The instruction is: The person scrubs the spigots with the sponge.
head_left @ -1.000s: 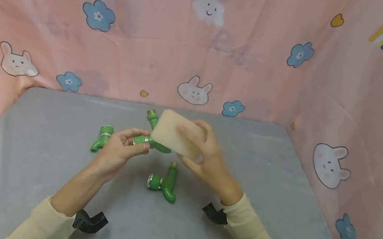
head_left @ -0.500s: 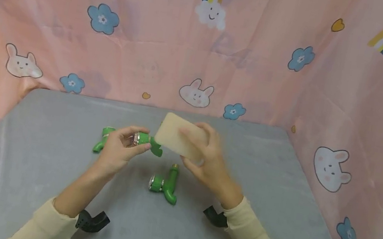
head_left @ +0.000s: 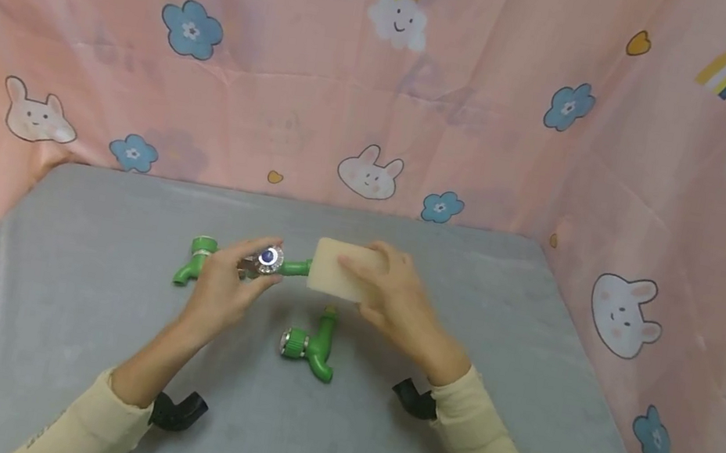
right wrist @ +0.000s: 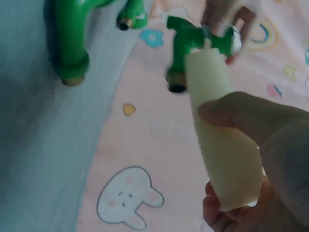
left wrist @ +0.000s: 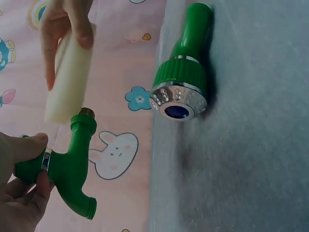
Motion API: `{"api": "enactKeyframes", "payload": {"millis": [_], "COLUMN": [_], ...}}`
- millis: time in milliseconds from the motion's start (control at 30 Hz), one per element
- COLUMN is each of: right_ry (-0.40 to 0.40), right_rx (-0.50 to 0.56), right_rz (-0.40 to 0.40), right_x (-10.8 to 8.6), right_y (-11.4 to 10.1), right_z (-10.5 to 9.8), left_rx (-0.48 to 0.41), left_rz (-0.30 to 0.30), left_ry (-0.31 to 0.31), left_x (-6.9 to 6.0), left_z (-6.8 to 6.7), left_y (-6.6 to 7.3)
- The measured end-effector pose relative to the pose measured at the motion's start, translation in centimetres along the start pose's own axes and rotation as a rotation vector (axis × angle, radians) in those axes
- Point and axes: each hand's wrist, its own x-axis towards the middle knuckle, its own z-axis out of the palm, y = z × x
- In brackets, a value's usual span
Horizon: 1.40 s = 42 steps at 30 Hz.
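Observation:
The left hand (head_left: 224, 285) pinches a green tap (head_left: 295, 268) by its knob; the silver knob face with a blue centre is turned toward the head camera. In the left wrist view this tap (left wrist: 72, 166) has a threaded brass end and a curved spout. A pale cream sponge block (head_left: 336, 268) is gripped between thumb and fingers of the right hand (head_left: 404, 304), right beside the tap's threaded end. From the right wrist, the sponge (right wrist: 217, 130) overlaps the tap (right wrist: 186, 46); whether they touch I cannot tell.
Two more green taps lie on the grey table (head_left: 329, 443): one (head_left: 319, 346) below the hands, another (head_left: 191, 267) behind the left hand. A black curved piece sits at each sleeve, left (head_left: 180, 411) and right (head_left: 414, 399). A pink printed curtain (head_left: 477, 134) surrounds the table.
The held tap has turned so its knob face points at the head camera. The sponge has levelled and moved slightly down and right; both hands keep their holds.

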Motion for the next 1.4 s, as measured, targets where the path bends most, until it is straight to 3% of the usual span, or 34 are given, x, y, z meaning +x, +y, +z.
{"api": "enactKeyframes", "payload": {"millis": [133, 267, 367, 467, 633, 733, 967, 1100, 1233, 1400], "right_ry": [-0.008, -0.084, -0.140, -0.181, -0.199, -0.166, -0.074, -0.054, -0.020, 0.072], "right_rx": [-0.004, 0.018, 0.072, 0.132, 0.173, 0.191, 0.269, 0.314, 0.377, 0.395], "right_rz": [-0.023, -0.079, -0.042, 0.013, 0.062, 0.044, -0.038, -0.040, 0.020, 0.084], "right_x": [0.0, 0.3, 0.4, 0.4, 0.0, -0.1, 0.5, 0.8, 0.8, 0.2], "right_y": [-0.1, -0.5, -0.3, 0.3, 1.5, 1.9, 0.4, 0.5, 1.2, 1.3], "right_z": [-0.2, 0.2, 0.3, -0.3, -2.2, -2.9, -1.5, -0.7, -1.0, -1.6], "left_rx": [0.040, 0.013, -0.015, -0.010, -0.041, -0.056, -0.042, -0.158, -0.260, -0.416], "left_rz": [0.080, 0.181, 0.230, 0.241, 0.178, 0.144, 0.076, 0.032, -0.017, -0.140], "left_ry": [-0.038, -0.110, -0.137, -0.154, -0.166, -0.152, -0.080, -0.071, -0.073, -0.137], "left_x": [0.0, -0.1, 0.0, 0.2, 0.5, 0.6, 0.6, 0.6, 1.0, 1.1], "left_z": [0.0, -0.1, -0.3, -0.6, -1.2, -1.6, -1.9, -1.9, -2.0, -2.1], "left_y": [-0.3, -0.3, -0.3, -0.3, -0.5, -0.6, -0.8, -1.0, -1.1, -1.2]}}
